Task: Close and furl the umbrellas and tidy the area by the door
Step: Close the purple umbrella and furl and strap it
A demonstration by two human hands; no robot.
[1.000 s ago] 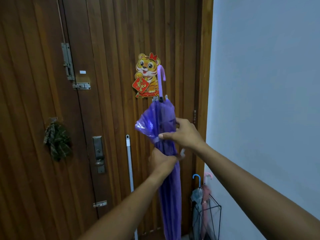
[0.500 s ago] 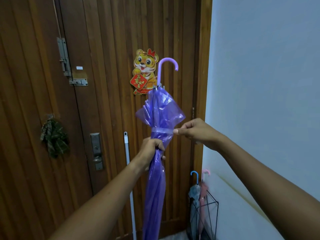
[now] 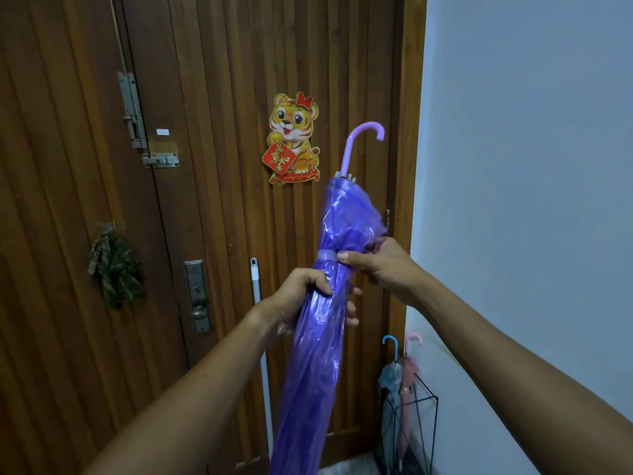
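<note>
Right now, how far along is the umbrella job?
Done: blue-handled umbrella and pink umbrella sit furled in the wire rack. In hand: purple umbrella closed; left hand grips it, right hand pinches its strap. Left: fasten, then stow it.

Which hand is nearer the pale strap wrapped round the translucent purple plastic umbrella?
Right. The right hand pinches at the pale strap, thumb against its end; the left hand grips the furled translucent purple plastic umbrella lower down, below the strap.

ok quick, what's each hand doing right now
Left hand: wrapped round the furled purple umbrella.
Right hand: pinching the tie strap round the umbrella.
</note>
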